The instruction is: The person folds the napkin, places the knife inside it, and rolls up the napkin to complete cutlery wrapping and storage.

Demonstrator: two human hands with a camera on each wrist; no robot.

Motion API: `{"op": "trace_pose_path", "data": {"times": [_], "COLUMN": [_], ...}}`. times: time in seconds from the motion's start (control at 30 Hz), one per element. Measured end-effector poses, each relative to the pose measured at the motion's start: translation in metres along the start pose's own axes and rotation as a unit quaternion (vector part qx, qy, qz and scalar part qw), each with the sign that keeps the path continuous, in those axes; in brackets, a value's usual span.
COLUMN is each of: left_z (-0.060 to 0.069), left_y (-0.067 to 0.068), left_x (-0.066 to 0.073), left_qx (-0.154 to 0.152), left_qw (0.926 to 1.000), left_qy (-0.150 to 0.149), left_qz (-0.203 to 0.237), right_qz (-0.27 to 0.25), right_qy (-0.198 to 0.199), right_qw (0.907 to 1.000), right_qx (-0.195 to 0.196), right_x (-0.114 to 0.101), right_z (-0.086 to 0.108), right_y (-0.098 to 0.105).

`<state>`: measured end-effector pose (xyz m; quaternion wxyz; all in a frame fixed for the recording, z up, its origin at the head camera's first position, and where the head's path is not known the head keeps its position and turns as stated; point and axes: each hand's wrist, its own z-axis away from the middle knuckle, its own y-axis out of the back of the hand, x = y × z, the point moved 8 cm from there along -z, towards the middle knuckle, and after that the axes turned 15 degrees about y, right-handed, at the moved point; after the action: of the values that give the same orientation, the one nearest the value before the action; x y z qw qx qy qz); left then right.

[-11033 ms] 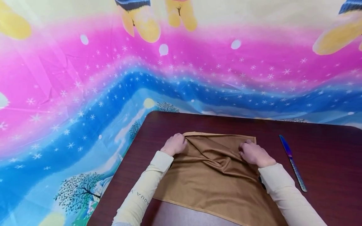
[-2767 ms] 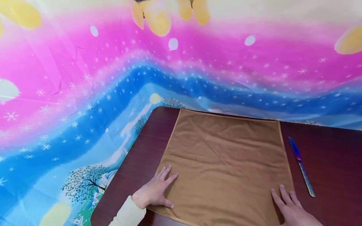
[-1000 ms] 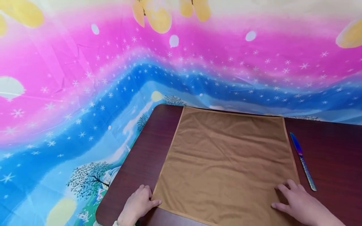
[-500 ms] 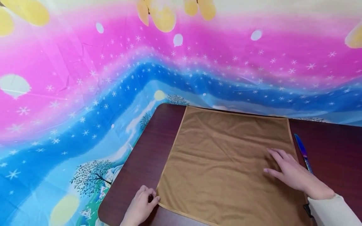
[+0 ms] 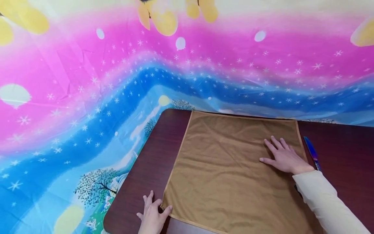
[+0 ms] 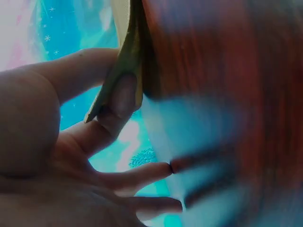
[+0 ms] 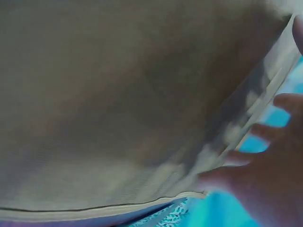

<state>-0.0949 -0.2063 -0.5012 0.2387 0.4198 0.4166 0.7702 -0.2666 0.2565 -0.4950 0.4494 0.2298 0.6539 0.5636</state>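
Pinching the brown cloth (image 5: pixel 216 169) by its near left corner, my left hand (image 5: pixel 153 216) works with thumb and finger; my right hand (image 5: pixel 284 159), fingers spread, is over its right side, touching or not I cannot tell; the cloth lies flat, lightly wrinkled, on the tabletop (image 5: pixel 143 175); a knife (image 5: pixel 311 150) sits just beside it.

We see a brown, straight-hemmed fabric cloth (image 5: pixel 228 169), faintly creased, spread on a dark red-brown table (image 5: pixel 155 169), near-left corner pinched.
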Motion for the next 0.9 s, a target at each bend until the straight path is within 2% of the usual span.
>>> {"op": "trace_pose_path", "data": {"times": [0.23, 0.53, 0.77, 0.9], "left_z": [0.0028, 0.0012, 0.0013, 0.0024], "left_y": [0.0001, 0.0, 0.0072, 0.0083], "left_x": [-0.0001, 0.0033, 0.0068, 0.0085], "left_qx": [0.001, -0.01, 0.003, 0.005], "left_qw": [0.9999, 0.9998, 1.0, 0.9999], "left_qy": [0.017, 0.017, -0.001, 0.001], "left_qz": [0.005, 0.003, -0.004, -0.011], "right_qz": [-0.021, -0.044, -0.052, -0.046], "right_qy": [-0.059, -0.071, -0.071, -0.069], "right_qw": [0.9958, 0.9917, 0.9903, 0.9903], "right_qx": [-0.066, -0.097, -0.107, -0.112], "right_x": [0.008, 0.0068, 0.0079, 0.0078], "right_z": [-0.0009, -0.001, -0.001, -0.0021], "right_y": [-0.0091, -0.0091, -0.0089, -0.008]}}
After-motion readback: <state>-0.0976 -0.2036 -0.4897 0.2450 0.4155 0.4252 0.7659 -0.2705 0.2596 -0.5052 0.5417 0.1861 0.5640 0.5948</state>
